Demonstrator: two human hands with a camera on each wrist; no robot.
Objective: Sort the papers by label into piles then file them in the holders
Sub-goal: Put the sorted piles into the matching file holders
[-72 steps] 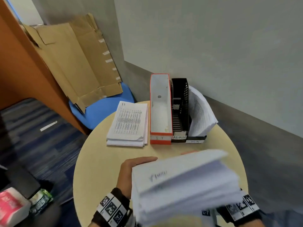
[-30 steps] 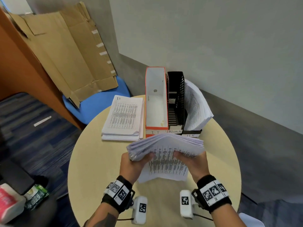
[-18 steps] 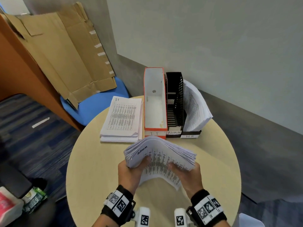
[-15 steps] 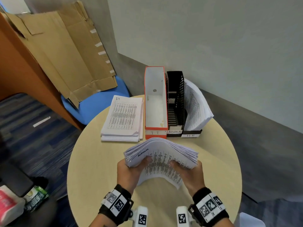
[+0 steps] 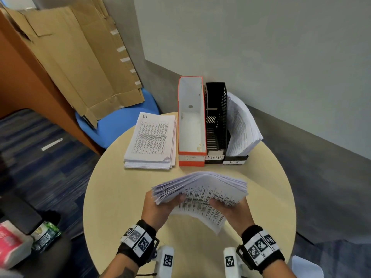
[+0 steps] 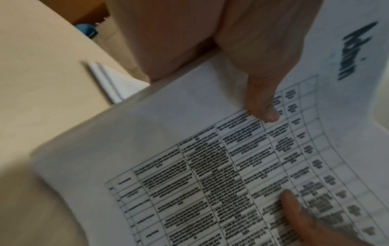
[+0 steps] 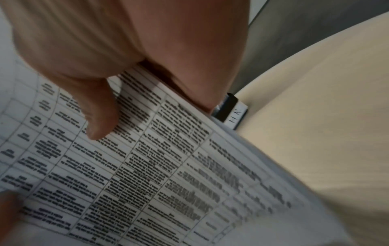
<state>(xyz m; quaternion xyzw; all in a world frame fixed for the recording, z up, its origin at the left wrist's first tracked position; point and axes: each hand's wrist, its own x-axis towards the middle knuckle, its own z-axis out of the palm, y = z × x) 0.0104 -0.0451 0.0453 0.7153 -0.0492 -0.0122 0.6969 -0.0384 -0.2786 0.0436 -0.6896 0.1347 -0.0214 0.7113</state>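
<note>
Above the round table (image 5: 112,197), a thick Admin paper stack (image 5: 202,187) was held bowed, well short of the black ADMIN holder (image 5: 215,125). It was gripped by the left hand (image 5: 158,209) and right hand (image 5: 233,211), thumbs pressed on top.

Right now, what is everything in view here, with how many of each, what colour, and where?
Round wooden table: one, pale beige, under everything.
Cardboard file holder labelled IT: one, orange and white, empty, leftmost of three.
Mesh file holder labelled ADMIN: one, black, empty, middle.
File holder labelled HR: one, black, rightmost, holding white papers.
Stack of papers marked IT: one, white, flat, left of the holders.
Stack of papers marked Admin: one, white, bowed, held above the table.
Flattened cardboard: brown, leaning over a blue chair.
Hands: left and right, both gripping the Admin stack; black wristbands.
</note>
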